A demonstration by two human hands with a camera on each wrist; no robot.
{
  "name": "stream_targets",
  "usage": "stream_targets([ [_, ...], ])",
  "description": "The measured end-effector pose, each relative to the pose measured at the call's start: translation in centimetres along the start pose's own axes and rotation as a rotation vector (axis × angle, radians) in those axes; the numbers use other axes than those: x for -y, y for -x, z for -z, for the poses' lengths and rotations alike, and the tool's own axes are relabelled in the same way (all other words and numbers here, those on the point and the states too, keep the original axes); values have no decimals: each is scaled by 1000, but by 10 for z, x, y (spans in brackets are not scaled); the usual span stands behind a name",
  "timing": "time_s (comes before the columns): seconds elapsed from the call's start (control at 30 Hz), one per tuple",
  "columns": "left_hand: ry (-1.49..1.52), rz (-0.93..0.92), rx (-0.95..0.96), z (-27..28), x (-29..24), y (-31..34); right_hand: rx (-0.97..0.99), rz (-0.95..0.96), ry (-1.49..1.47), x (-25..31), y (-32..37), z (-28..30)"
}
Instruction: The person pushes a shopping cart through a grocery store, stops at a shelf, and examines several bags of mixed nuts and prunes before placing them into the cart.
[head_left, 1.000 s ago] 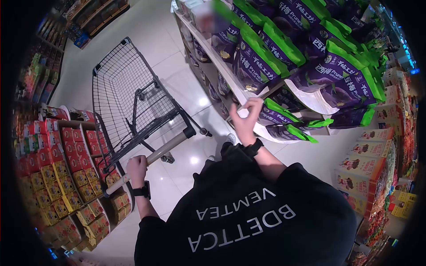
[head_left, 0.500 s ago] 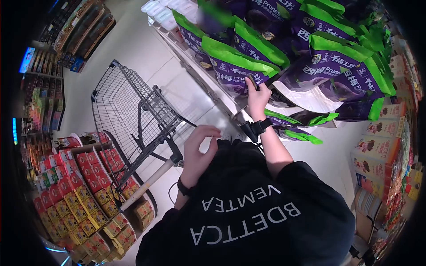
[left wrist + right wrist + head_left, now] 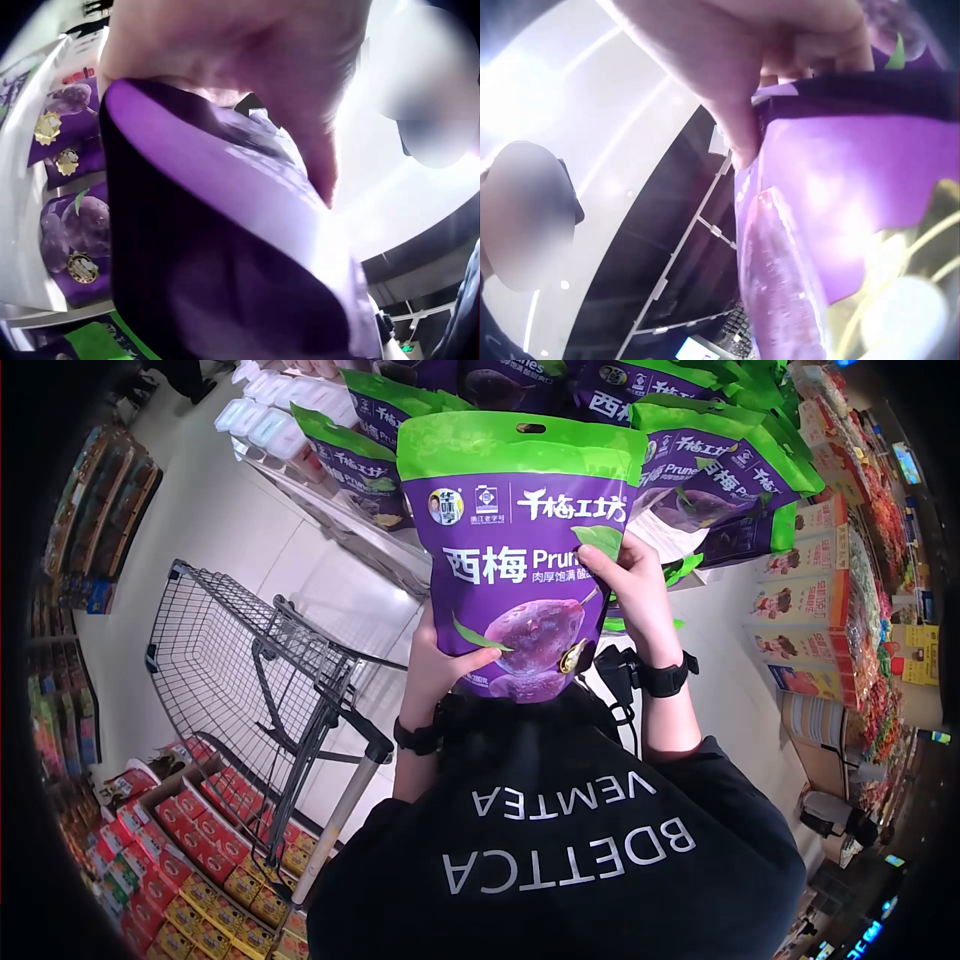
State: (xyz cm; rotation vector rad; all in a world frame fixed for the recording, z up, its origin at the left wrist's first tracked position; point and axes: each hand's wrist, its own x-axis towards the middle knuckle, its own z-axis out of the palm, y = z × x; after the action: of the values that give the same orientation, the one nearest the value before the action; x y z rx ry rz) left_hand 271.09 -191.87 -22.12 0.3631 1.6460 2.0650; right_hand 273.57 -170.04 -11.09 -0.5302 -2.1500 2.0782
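Note:
A purple bag of prunes [image 3: 480,595] with a green top is held upright before the chest, its printed front toward the head camera. My left hand [image 3: 440,660] grips its lower left side, thumb lying across the front. On the right edge, the right hand [image 3: 640,590] pinches the bag at mid height with its thumb on the front. The left wrist view shows the left hand [image 3: 247,45] over the bag's purple side [image 3: 225,180]. In the right wrist view, the right hand [image 3: 735,67] holds the bag's edge [image 3: 817,150]; the fingers behind the bag are partly hidden.
More prune bags [image 3: 690,470] fill the shelf ahead, with clear plastic boxes [image 3: 270,425] at its left end. A wire shopping cart [image 3: 250,670] stands at the left, by stacked red and yellow boxes [image 3: 200,840]. Cartons [image 3: 800,600] line the right side.
The left hand has left the cart handle and taken hold of the bag. The right hand has taken a prune bag from the shelf and brought it up before the body.

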Motion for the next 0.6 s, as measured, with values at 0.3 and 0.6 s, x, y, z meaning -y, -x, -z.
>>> stream_targets([
  [0.3,166,-18,-220,-27,8,34,352,-124,-105,-56,28,29],
  [0.6,116,-7,-329,-58,10,49,374,-76,-114,-68,28,47],
])
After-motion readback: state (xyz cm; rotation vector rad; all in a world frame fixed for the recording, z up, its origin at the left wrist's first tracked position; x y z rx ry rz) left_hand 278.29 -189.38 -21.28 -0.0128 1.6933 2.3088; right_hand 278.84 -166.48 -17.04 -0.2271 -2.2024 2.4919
